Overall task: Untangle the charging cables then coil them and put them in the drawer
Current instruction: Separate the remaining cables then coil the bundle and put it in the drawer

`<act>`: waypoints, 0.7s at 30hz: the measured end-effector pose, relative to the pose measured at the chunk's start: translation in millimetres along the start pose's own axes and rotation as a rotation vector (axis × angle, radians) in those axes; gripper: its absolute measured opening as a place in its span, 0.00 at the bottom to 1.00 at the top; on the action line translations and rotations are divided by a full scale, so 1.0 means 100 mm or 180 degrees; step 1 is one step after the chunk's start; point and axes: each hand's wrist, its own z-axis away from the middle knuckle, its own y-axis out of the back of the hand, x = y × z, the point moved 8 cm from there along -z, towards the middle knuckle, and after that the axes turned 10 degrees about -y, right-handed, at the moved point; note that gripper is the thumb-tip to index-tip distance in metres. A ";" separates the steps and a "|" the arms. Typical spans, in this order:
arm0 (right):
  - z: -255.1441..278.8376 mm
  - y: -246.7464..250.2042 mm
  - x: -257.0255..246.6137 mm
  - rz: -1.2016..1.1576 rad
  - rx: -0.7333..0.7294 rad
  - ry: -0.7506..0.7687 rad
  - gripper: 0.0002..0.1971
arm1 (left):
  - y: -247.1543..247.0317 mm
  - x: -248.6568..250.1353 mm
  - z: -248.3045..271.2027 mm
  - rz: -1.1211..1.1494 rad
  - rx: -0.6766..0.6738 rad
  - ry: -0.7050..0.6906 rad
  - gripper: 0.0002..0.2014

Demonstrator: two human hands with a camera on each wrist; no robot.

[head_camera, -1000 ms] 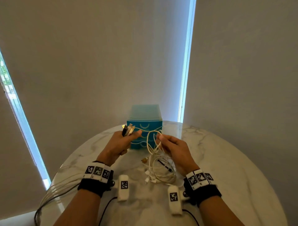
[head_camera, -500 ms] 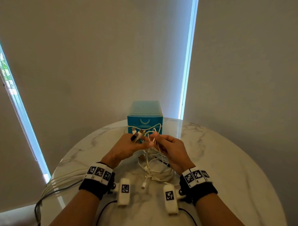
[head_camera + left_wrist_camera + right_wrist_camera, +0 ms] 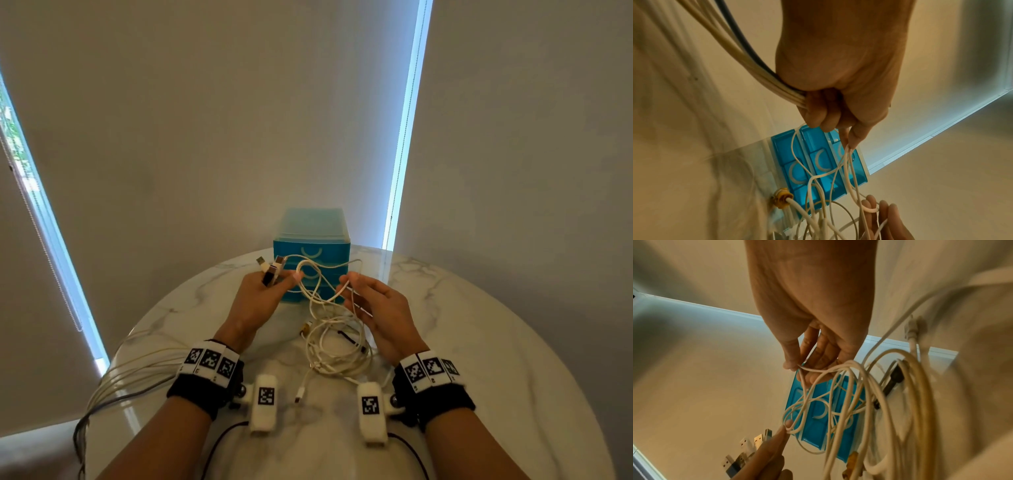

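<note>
left hand (image 3: 255, 299) fisted round bundle of usb plugs (image 3: 270, 269), thumb and forefinger also pinching thin white strand. right hand (image 3: 380, 308) pinching loop of same strand, other fingers loose. tangled cables (image 3: 337, 342) mostly heaped mid-table (image 3: 496, 342), between wrists. blue drawer unit (image 3: 311, 251) at far edge, drawers closed. risk: pulling hands apart likely tightens knot; dangling bundle off left edge may drag heap.

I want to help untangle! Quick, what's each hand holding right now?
Left hand: closed, gripping the cable bundle and plug ends.
Right hand: pinching one white cable.
</note>
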 end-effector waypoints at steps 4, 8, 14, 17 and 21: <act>0.02 -0.04 -0.02 0.0128 -0.0023 0.0010 0.11 | -0.02 0.01 0.01 -0.0002 -0.0060 -0.0017 0.10; 0.01 -0.06 -0.02 0.0167 -0.0004 0.0014 0.11 | 0.00 0.06 0.00 -0.0051 -0.0010 -0.0160 0.08; 0.04 0.16 -0.24 -0.0040 0.0587 0.0634 0.11 | 0.14 -0.04 -0.07 0.0002 0.0306 -0.0173 0.07; 0.14 0.17 -0.45 -0.0334 0.0636 0.0810 0.10 | 0.20 -0.10 -0.11 -0.0025 0.0404 -0.0075 0.08; 0.39 -0.19 -1.03 -0.0209 -0.0288 0.1005 0.11 | 0.33 -0.17 -0.12 -0.0380 0.0635 0.0213 0.10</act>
